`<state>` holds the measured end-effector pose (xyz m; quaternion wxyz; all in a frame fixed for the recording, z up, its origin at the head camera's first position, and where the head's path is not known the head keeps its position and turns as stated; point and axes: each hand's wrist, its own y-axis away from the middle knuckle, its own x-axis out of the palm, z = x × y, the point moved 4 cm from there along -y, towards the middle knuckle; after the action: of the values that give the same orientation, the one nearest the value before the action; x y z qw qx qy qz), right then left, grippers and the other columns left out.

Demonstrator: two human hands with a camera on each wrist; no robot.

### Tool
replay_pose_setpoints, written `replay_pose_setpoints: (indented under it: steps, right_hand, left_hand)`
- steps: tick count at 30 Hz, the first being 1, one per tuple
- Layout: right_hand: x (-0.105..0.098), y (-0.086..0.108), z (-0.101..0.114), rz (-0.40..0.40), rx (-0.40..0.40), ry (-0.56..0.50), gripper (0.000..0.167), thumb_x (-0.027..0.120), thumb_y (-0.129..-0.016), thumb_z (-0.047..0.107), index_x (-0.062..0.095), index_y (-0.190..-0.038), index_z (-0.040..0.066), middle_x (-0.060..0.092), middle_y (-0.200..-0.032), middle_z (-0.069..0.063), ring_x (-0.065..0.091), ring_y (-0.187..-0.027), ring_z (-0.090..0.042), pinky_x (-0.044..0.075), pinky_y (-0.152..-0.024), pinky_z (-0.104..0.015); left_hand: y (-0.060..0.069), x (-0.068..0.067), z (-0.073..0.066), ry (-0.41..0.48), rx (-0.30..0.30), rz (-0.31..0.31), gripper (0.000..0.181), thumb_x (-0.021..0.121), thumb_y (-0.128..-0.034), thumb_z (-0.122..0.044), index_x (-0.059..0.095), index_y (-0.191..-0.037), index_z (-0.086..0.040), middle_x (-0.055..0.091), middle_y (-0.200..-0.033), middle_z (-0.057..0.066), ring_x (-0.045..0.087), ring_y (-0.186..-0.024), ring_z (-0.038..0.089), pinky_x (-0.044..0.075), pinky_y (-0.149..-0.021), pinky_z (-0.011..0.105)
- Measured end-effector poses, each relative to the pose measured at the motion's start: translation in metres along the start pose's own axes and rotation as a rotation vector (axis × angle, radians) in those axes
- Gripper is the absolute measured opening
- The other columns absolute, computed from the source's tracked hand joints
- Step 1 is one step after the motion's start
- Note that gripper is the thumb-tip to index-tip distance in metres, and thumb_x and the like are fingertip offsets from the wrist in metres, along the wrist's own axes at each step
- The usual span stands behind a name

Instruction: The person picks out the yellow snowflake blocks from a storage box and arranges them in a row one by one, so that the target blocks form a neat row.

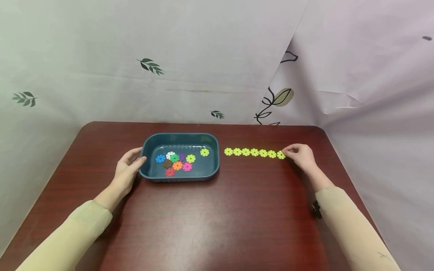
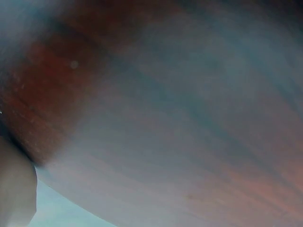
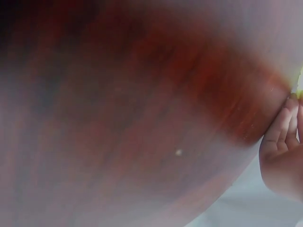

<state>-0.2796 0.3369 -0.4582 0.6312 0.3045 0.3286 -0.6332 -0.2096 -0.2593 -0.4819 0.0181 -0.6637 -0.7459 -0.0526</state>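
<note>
A row of seven yellow-green notched discs (image 1: 254,154) runs left to right on the far part of the reddish-brown surface (image 1: 210,218). The right hand (image 1: 302,157) pinches the rightmost one. Just left of the row sits a dark blue tray (image 1: 179,139) with mixed-colour discs (image 1: 175,165) inside; the left hand (image 1: 126,171) grips its left rim. Patterned cloth (image 1: 190,45) hangs beyond.

Soft, fairly even light across the head view here, and there's a pale glare on the tabletop (image 1: 190,218), lower centre, with tiny glints inside the tray (image 1: 184,140). The backdrop cloth (image 1: 190,45) runs greenish at upper left, pinkish at upper right. Shadow hugs the left sleeve (image 1: 68,237). Over to the wrist views: dim, hazy, heavily blurred, darkest at left wrist's upper right, right wrist's upper left.
</note>
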Motion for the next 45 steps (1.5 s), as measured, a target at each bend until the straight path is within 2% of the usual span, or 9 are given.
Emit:
replay_pose_setpoints:
  steps: [9, 15, 23, 32, 38, 45]
  right_hand:
    - [0.001, -0.003, 0.002, 0.039, 0.008, -0.018, 0.025, 0.074, -0.101, 0.02, 0.08, -0.108, -0.004, 0.08, -0.101, -0.022, 0.06, -0.077, 0.003, 0.048, -0.075, -0.022]
    - [0.002, -0.005, 0.003, 0.029, 0.0, -0.015, 0.024, 0.074, -0.101, 0.018, 0.079, -0.107, -0.005, 0.08, -0.098, -0.022, 0.058, -0.074, 0.005, 0.047, -0.073, -0.021]
    - [0.004, -0.009, 0.001, 0.032, -0.002, -0.006, 0.02, 0.075, -0.1, 0.015, 0.08, -0.106, -0.004, 0.08, -0.099, -0.022, 0.062, -0.075, 0.002, 0.05, -0.075, -0.024]
    - [0.003, -0.006, 0.002, 0.051, 0.023, -0.038, 0.024, 0.076, -0.1, 0.017, 0.079, -0.109, -0.005, 0.08, -0.1, -0.021, 0.058, -0.073, 0.01, 0.049, -0.073, -0.019]
    - [0.002, -0.006, 0.002, 0.056, 0.048, -0.086, 0.028, 0.076, -0.099, 0.018, 0.077, -0.113, -0.006, 0.082, -0.097, -0.016, 0.058, -0.072, 0.013, 0.047, -0.072, -0.015]
    - [0.001, -0.01, 0.016, 0.045, 0.019, -0.105, 0.026, 0.076, -0.099, 0.017, 0.078, -0.113, -0.005, 0.082, -0.096, -0.016, 0.06, -0.071, 0.012, 0.047, -0.069, -0.014]
  left_hand:
    - [-0.001, 0.0, 0.0, 0.009, 0.006, 0.0, 0.028, 0.066, -0.1048, -0.006, 0.064, -0.13, -0.018, 0.069, -0.117, -0.021, 0.064, -0.109, -0.005, 0.055, -0.087, 0.008]
    - [-0.001, -0.001, 0.001, -0.002, 0.005, -0.001, 0.028, 0.066, -0.1051, -0.007, 0.063, -0.13, -0.019, 0.068, -0.117, -0.022, 0.063, -0.11, -0.005, 0.054, -0.088, 0.007]
    - [0.0, -0.001, 0.001, -0.005, 0.004, -0.003, 0.028, 0.066, -0.105, -0.007, 0.062, -0.131, -0.018, 0.067, -0.117, -0.022, 0.063, -0.11, -0.006, 0.054, -0.088, 0.007]
    - [0.001, 0.001, -0.001, -0.004, 0.007, 0.001, 0.028, 0.066, -0.105, -0.006, 0.063, -0.13, -0.018, 0.068, -0.117, -0.021, 0.063, -0.11, -0.006, 0.054, -0.088, 0.007]
    - [0.001, 0.001, -0.001, -0.023, 0.0, 0.0, 0.028, 0.066, -0.1055, -0.009, 0.062, -0.132, -0.017, 0.066, -0.118, -0.022, 0.061, -0.112, -0.007, 0.053, -0.09, 0.006]
    - [0.001, 0.0, -0.001, -0.053, -0.01, -0.002, 0.031, 0.066, -0.1062, -0.011, 0.059, -0.137, -0.013, 0.064, -0.119, -0.023, 0.06, -0.113, -0.007, 0.052, -0.09, 0.006]
